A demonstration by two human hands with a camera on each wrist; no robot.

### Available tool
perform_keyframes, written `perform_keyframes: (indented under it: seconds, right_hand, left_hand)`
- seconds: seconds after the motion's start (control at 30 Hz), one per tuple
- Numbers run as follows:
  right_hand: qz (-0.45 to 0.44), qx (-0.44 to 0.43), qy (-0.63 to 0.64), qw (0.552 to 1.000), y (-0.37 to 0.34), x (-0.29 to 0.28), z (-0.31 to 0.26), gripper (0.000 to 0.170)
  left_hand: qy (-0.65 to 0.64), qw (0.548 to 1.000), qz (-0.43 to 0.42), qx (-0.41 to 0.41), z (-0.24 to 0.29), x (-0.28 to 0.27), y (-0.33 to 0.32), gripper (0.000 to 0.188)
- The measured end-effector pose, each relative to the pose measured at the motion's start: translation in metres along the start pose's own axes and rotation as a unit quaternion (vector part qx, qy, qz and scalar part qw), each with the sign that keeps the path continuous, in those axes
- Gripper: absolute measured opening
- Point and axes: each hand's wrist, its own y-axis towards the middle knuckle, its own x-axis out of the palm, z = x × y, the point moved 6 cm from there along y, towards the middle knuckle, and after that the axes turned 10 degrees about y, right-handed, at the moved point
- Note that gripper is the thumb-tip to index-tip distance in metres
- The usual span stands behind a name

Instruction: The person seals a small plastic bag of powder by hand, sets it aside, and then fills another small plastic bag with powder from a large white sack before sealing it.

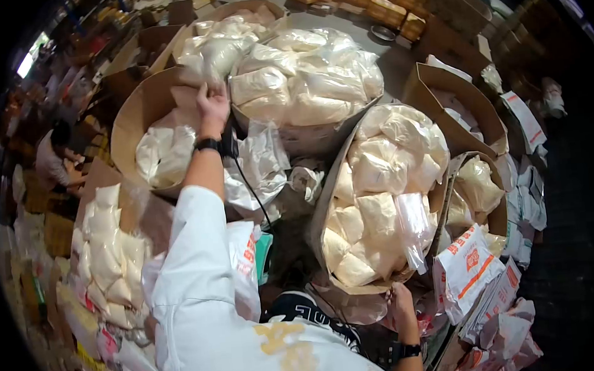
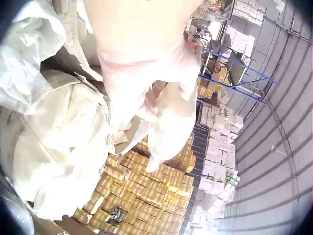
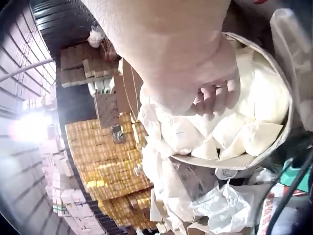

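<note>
My left hand (image 1: pixel 215 112) reaches out to the far cardboard boxes and grips the end of a clear plastic bag of cream-coloured powder (image 1: pixel 211 59). In the left wrist view the pale bag (image 2: pixel 172 122) hangs from between the thumb and curled fingers, partly washed out by glare. My right hand (image 1: pixel 402 307) is at the near rim of a large round-sided cardboard box (image 1: pixel 333 210), its fingers curled at the edge. That box is heaped with cream-coloured powder bags (image 1: pixel 382 214). A folded clear plastic sheet (image 1: pixel 415 225) lies over them.
Another heaped box of powder bags (image 1: pixel 303 81) stands ahead. An open box (image 1: pixel 124 132) with fewer bags is under my left forearm. More bags (image 1: pixel 108 247) fill a box at left. Printed white sacks (image 1: pixel 465 270) lie at right. A black cable (image 1: pixel 252 188) hangs from my left wrist.
</note>
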Motion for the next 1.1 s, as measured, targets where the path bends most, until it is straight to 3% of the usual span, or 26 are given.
perform_keyframes:
  seconds: [0.03,0.07,0.1,0.2,0.27,0.3,0.33,0.37,0.4,0.43,0.47,0.53,0.6,0.63,0.67,0.77,0.87,0.97,1.0,1.1]
  right_hand:
    - [0.027,0.008,0.032,0.999,0.0,-0.002,0.008,0.023]
    - [0.027,0.019,0.018,0.999,-0.003,-0.001,0.012,0.02]
    - [0.029,0.033,-0.01,0.999,-0.003,0.006,0.014,0.02]
    - [0.007,0.058,-0.103,0.993,0.005,0.025,0.031,0.02]
    - [0.01,0.079,-0.169,0.982,0.034,0.015,0.055,0.02]
    - [-0.051,0.034,-0.215,0.975,0.053,0.012,0.062,0.021]
    - [-0.007,0.003,-0.223,0.975,0.054,0.024,0.054,0.022]
    - [-0.021,-0.001,-0.259,0.966,0.062,0.021,0.055,0.023]
    - [0.001,-0.158,-0.366,0.917,0.068,0.026,0.042,0.026]
    - [0.045,-0.078,-0.359,0.929,0.066,0.027,0.037,0.03]
    - [0.069,-0.08,-0.381,0.919,0.079,0.014,0.045,0.041]
    - [0.086,-0.113,-0.363,0.921,0.085,0.021,0.025,0.046]
    - [0.151,-0.065,-0.42,0.893,0.113,-0.012,0.035,0.06]
    - [0.202,-0.104,-0.423,0.877,0.124,-0.029,0.037,0.064]
    - [0.295,-0.144,-0.421,0.845,0.117,-0.029,0.018,0.057]
    - [0.333,-0.288,-0.323,0.838,0.112,-0.042,-0.04,0.049]
    - [0.398,-0.288,-0.346,0.799,0.139,-0.094,-0.052,0.044]
    - [0.519,-0.178,-0.44,0.711,0.123,-0.088,-0.067,0.043]
    - [0.499,-0.117,-0.408,0.755,0.133,-0.1,-0.056,0.045]
    - [0.35,-0.051,-0.245,0.903,0.157,-0.133,-0.021,0.04]
  left_hand:
    - [0.046,0.994,0.103,-0.004,-0.005,-0.006,0.04,0.013]
    - [0.115,0.983,0.143,-0.014,-0.018,-0.013,0.063,0.017]
    - [0.232,0.97,0.023,-0.075,-0.042,-0.058,0.118,0.021]
    - [0.386,0.898,0.032,-0.208,-0.131,-0.057,0.017,0.024]
    - [0.432,0.854,0.025,-0.288,-0.182,-0.094,-0.061,0.026]
    - [0.446,0.835,0.024,-0.32,-0.209,-0.12,-0.103,0.025]
    - [0.476,0.812,0.032,-0.335,-0.23,-0.14,-0.148,0.025]
    - [0.507,0.785,0.037,-0.354,-0.244,-0.161,-0.2,0.024]
    - [0.537,0.752,-0.003,-0.382,-0.26,-0.191,-0.246,0.024]
    - [0.56,0.724,-0.054,-0.399,-0.28,-0.212,-0.285,0.023]
    - [0.59,0.695,-0.08,-0.404,-0.293,-0.215,-0.326,0.024]
    - [0.664,0.62,-0.155,-0.387,-0.301,-0.223,-0.408,0.028]
    - [0.715,0.538,-0.241,-0.375,-0.3,-0.215,-0.471,0.035]
    - [0.726,0.504,-0.273,-0.38,-0.298,-0.205,-0.491,0.039]
    - [0.73,0.47,-0.29,-0.403,-0.3,-0.209,-0.509,0.045]
    - [0.741,0.42,-0.319,-0.416,-0.303,-0.222,-0.535,0.051]
    - [0.773,0.343,-0.363,-0.39,-0.319,-0.213,-0.533,0.05]
    - [0.703,0.461,-0.332,-0.427,-0.337,-0.239,-0.53,0.046]
    - [0.718,0.445,-0.381,-0.376,-0.332,-0.197,-0.52,0.042]
    - [0.704,0.468,-0.362,-0.392,-0.326,-0.194,-0.509,0.037]
